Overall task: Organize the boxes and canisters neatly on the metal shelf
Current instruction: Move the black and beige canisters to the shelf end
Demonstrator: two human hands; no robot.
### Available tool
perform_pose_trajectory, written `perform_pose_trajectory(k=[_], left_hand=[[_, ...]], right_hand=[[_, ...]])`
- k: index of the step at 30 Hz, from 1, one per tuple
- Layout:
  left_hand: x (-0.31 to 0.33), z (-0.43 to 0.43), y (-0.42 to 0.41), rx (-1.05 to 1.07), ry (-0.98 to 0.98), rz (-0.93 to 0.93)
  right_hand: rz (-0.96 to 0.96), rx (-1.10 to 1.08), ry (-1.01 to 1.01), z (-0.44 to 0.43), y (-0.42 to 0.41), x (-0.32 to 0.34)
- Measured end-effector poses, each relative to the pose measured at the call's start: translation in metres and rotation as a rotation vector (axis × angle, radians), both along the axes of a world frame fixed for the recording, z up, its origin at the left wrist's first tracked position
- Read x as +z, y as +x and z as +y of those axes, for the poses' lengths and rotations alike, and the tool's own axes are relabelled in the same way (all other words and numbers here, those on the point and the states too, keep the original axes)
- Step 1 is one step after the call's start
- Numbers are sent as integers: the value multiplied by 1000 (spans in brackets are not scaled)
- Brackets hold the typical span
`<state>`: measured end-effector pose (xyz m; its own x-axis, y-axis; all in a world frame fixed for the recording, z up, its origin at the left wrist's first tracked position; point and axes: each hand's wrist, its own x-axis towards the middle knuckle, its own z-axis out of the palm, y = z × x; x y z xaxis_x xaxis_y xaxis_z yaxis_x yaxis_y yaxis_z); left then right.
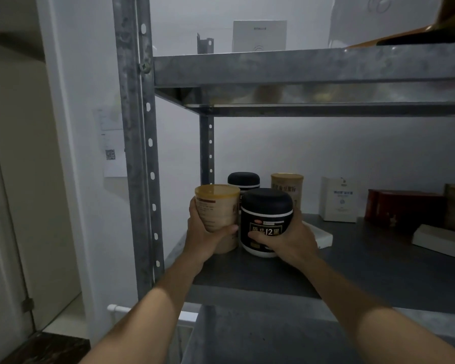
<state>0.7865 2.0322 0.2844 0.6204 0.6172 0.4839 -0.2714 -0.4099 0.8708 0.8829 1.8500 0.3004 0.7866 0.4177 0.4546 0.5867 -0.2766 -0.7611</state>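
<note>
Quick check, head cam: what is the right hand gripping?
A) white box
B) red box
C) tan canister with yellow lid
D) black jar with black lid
D: the right hand wraps around the black jar at the front of the shelf, while the left hand holds the tan canister beside it.

The metal shelf [134, 153] is bare galvanised steel, mottled grey and mostly dull, with a faint sheen along the edges of its upright and rails. Its shelf board [378, 258] looks smooth, dark grey and matt. The black canister [265, 224] has a glossy plastic body under a matt black lid. The tan canister [217, 214] wears a matt, paper-like wrap and a shiny translucent amber plastic lid. The white box [339, 203] is matt card; the red box [405, 208] is darkly glossy. A paper sheet [113, 153] on the wall is plain matt white.
</note>
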Motion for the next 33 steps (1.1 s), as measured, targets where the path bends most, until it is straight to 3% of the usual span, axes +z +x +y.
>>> perform_pose_trajectory(k=[11, 21, 33], left_hand=[[3, -3, 44, 12, 45, 37], [5, 1, 67, 80, 102, 94], [3, 9, 65, 241, 146, 234]], right_hand=[[-84, -495, -21, -11, 36, -8], [-134, -359, -9, 8, 49, -11], [-121, -348, -8, 4, 52, -12]])
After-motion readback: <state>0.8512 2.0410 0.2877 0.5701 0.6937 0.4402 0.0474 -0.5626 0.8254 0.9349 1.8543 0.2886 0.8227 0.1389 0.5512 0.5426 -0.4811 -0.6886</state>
